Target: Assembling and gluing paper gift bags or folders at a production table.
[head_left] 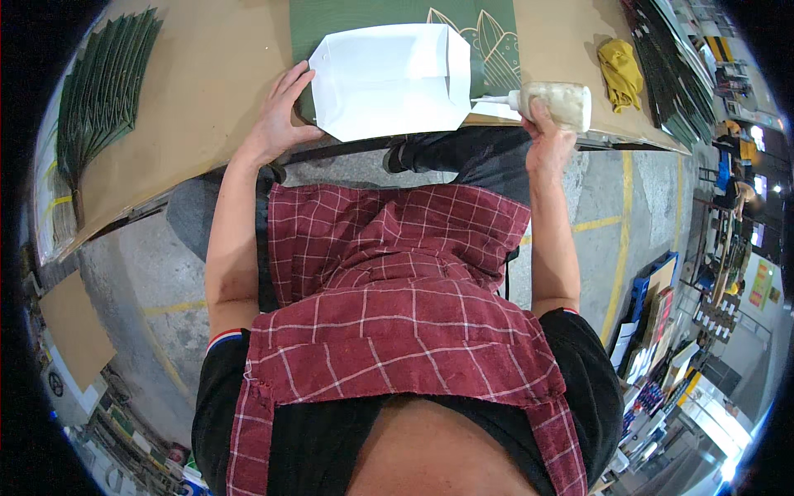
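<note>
A white folded paper piece [389, 99] with angled corners lies on a green printed sheet [364, 15] at the table's near edge. My left hand [281, 120] grips the paper's left side, fingers at the upper corner and thumb at the lower edge. In my right hand [549, 142] is a squeeze bottle [566, 106] with cloudy pale contents, tipped on its side. Its thin white nozzle points left and ends close to the paper's right edge; I cannot tell whether it touches. Gold plant outlines decorate the green sheet near the nozzle.
A fanned stack of dark green folded pieces [107, 87] stands at the left of the brown-topped table [211, 62]. Toward the right lie a crumpled yellow cloth [620, 74] and another dark green stack [670, 70]. Boards [649, 306] lean beyond my right arm.
</note>
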Demonstrator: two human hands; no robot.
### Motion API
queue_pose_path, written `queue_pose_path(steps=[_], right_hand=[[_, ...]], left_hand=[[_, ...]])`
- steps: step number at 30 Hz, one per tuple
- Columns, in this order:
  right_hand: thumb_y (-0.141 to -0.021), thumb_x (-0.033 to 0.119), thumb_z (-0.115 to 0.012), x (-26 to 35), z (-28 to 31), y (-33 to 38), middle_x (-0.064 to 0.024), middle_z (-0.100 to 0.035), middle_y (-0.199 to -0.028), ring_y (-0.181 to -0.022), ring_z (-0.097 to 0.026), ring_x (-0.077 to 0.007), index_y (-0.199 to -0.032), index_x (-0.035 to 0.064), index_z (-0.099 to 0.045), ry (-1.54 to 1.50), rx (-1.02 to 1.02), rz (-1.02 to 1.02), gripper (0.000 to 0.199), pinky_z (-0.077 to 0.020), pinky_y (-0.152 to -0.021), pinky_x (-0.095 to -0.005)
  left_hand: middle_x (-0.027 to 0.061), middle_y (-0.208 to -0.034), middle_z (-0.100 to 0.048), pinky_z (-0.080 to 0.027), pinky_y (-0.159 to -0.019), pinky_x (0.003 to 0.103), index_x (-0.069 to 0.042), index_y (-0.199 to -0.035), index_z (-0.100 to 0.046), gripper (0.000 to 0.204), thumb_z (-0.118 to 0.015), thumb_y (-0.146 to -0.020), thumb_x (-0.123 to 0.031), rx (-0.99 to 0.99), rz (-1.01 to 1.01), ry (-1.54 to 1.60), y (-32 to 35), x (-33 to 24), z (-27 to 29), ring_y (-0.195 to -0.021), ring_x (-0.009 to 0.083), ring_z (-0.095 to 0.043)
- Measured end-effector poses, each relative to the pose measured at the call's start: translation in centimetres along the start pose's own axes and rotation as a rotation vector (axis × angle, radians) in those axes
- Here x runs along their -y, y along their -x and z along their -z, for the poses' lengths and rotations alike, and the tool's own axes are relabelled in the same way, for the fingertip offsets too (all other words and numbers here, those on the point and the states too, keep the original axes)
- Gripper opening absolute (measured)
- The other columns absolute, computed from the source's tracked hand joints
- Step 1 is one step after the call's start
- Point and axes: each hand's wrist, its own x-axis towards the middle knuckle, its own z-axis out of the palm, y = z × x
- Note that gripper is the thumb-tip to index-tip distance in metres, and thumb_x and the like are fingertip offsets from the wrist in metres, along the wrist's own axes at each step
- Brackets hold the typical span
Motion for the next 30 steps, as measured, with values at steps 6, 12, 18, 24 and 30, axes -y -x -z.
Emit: queue_pose_path(steps=[6, 12, 18, 24, 30], right_hand=[[-0.070, 0.008, -0.071, 0.4, -0.4, 0.9, -0.0059, -0.061, -0.089, -0.076, -0.058, -0.0146, -0.097, 0.0017, -0.059, 0.002, 0.011, 0.012, 0.030, -0.0475, -0.056, -0.0237], [-0.073, 0.006, -0.067, 0.2, -0.3, 1.5, -0.0084, -0.059, -0.097, -0.080, -0.059, -0.0171, -0.107, 0.0028, -0.053, 0.047, 0.067, -0.032, 0.037, -0.0501, -0.056, -0.0254], [-0.071, 0.008, -0.069, 0.6, -0.6, 1.7, -0.0063, -0.061, -0.089, -0.074, -0.058, -0.0141, -0.097, 0.0017, -0.059, -0.024, 0.027, -0.021, 0.028, -0.0477, -0.056, -0.0234], [-0.071, 0.009, -0.070, 0.4, -0.4, 0.6, -0.0060, -0.061, -0.089, -0.073, -0.058, -0.0140, -0.097, 0.0022, -0.059, 0.039, 0.023, -0.012, 0.029, -0.0476, -0.056, -0.0234], [-0.073, 0.007, -0.068, -0.1, 0.0, 1.4, -0.0082, -0.060, -0.093, -0.077, -0.059, -0.0168, -0.103, 0.0016, -0.055, 0.021, 0.061, -0.042, 0.033, -0.0495, -0.056, -0.0251]], left_hand=[[0.0088, -0.141, -0.025, -0.020, -0.107, 0.038, -0.006, -0.131, -0.034, 0.086, -0.072, -0.055, -0.019, 0.004, -0.014, -0.017, -0.1, 0.1, 0.0, -0.130, 0.0274, -0.020], [0.0073, -0.141, -0.025, -0.019, -0.107, 0.038, -0.006, -0.131, -0.034, 0.086, -0.073, -0.055, -0.017, 0.001, 0.005, 0.026, 0.0, -0.3, 0.1, -0.130, 0.0265, -0.020], [0.0079, -0.141, -0.025, -0.019, -0.107, 0.038, -0.006, -0.131, -0.034, 0.086, -0.073, -0.055, -0.018, 0.007, 0.007, 0.012, 0.0, -0.2, 0.0, -0.130, 0.0268, -0.020], [0.0082, -0.140, -0.025, -0.019, -0.108, 0.038, -0.006, -0.130, -0.034, 0.085, -0.073, -0.055, -0.019, 0.000, 0.010, -0.004, 0.0, -0.1, -0.1, -0.130, 0.0268, -0.020], [0.0086, -0.140, -0.025, -0.019, -0.107, 0.038, -0.006, -0.130, -0.034, 0.086, -0.073, -0.055, -0.019, -0.015, -0.015, -0.021, -0.1, 0.0, -0.1, -0.130, 0.0271, -0.020]])
